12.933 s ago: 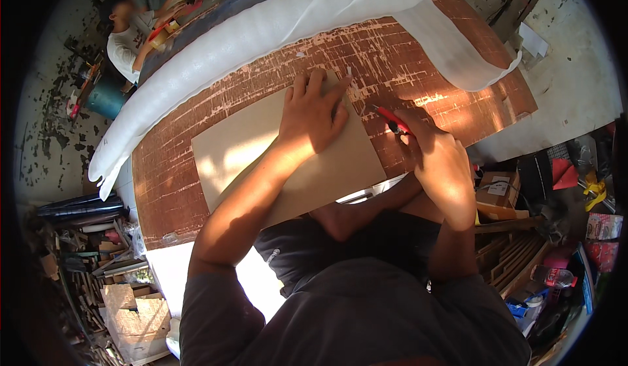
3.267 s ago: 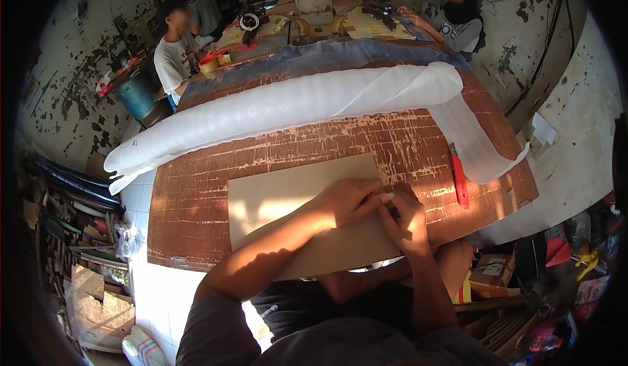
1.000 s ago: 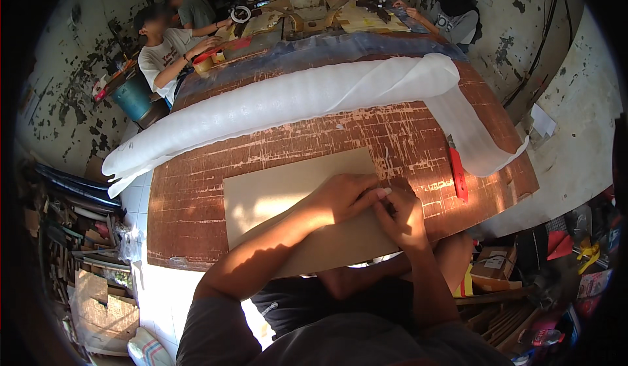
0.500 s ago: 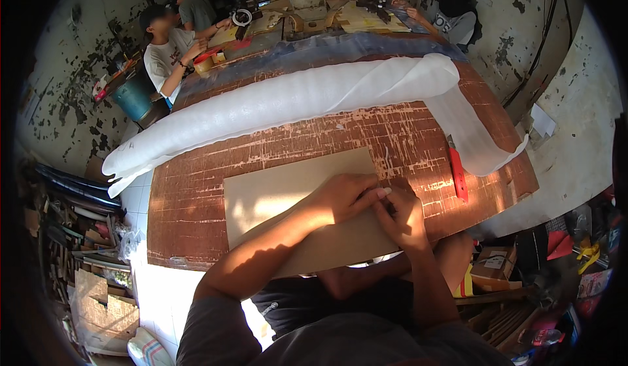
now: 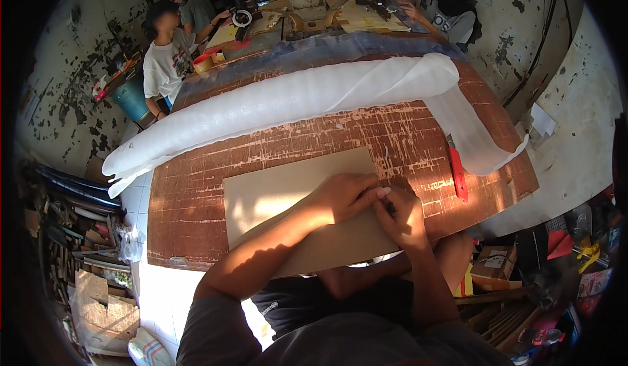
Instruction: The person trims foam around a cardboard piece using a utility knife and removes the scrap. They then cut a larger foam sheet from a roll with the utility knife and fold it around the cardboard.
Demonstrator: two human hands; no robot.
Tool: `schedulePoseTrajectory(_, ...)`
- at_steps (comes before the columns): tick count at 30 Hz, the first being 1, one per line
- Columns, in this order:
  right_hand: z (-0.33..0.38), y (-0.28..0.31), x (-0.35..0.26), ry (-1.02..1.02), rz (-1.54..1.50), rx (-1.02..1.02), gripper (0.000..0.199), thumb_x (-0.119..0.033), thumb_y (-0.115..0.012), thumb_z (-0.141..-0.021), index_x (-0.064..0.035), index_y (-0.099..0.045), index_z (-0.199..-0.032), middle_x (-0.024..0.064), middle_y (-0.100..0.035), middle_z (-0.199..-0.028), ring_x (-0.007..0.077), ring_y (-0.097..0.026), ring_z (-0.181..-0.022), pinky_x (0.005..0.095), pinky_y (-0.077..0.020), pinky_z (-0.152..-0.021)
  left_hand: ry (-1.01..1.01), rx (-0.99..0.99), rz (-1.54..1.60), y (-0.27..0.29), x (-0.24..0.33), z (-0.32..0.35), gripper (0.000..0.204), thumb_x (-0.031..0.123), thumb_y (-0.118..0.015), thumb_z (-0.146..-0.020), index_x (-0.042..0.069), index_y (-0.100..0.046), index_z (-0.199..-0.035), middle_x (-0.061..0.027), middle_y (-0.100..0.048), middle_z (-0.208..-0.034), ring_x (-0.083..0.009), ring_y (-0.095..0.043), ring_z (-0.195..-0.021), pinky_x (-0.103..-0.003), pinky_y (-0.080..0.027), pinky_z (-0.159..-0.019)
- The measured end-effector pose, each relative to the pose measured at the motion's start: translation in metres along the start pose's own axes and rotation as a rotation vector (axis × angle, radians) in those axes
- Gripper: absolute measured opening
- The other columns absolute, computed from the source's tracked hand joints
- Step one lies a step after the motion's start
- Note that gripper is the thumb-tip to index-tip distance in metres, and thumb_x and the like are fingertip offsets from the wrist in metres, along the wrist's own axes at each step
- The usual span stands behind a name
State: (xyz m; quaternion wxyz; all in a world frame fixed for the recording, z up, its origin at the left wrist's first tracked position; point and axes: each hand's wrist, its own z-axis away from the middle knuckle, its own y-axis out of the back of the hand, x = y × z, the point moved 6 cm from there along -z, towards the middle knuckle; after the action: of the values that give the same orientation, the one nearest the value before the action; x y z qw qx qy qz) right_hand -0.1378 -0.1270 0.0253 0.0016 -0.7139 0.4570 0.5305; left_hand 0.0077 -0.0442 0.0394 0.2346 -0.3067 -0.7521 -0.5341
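Worn brown boards make up the bench, patchy and scarred, in a cluttered workshop with flaking walls. On it lies a tan cardboard sheet, flat, its near edge overhanging toward the person at six o'clock. The left hand presses on the sheet's right part, fingers held together and pointing to three o'clock, where they meet the right hand. That right hand is curled tight at the sheet's right edge; it seems to pinch something small, but what it grips is hidden. At three o'clock from both hands, well apart, a red utility knife rests on the bench. Across twelve o'clock runs a long white foam roll, its loose tail hanging off the right side. Beyond it other people work at another table. Risk as I see it: the overhanging sheet could pivot or slide if the left hand's pressure eases, and fingertips this crowded could be caught.
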Motion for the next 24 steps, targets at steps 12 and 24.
schedulePoseTrajectory(12, -0.0008, 0.001, -0.0026, 0.015, 0.02, 0.013, 0.013, -0.014, -0.078, -0.103, -0.0024, -0.072, -0.106, 0.017, -0.071, -0.086, 0.0342, -0.072, -0.071, 0.0437, -0.0567, -0.064, 0.008, 0.003, 0.004, 0.0019, 0.003, -0.0001, 0.04, 0.039, -0.06, -0.117, 0.001, -0.067, -0.105, -0.0265, -0.071, -0.094, -0.0517, -0.068, -0.091, -0.055, -0.054, -0.081)
schedulePoseTrajectory(24, 0.0002, 0.0015, -0.0004, 0.004, 0.025, -0.003, 0.016, -0.011, -0.079, -0.1, -0.0022, -0.075, -0.113, 0.0176, -0.075, -0.093, 0.0338, -0.076, -0.078, 0.0426, -0.0594, -0.067, 0.039, 0.015, -0.001, 0.0014, -0.001, 0.0012, 0.04, 0.042, -0.064, -0.115, 0.003, -0.066, -0.106, -0.0239, -0.072, -0.093, -0.0494, -0.071, -0.09, -0.055, -0.055, -0.081)
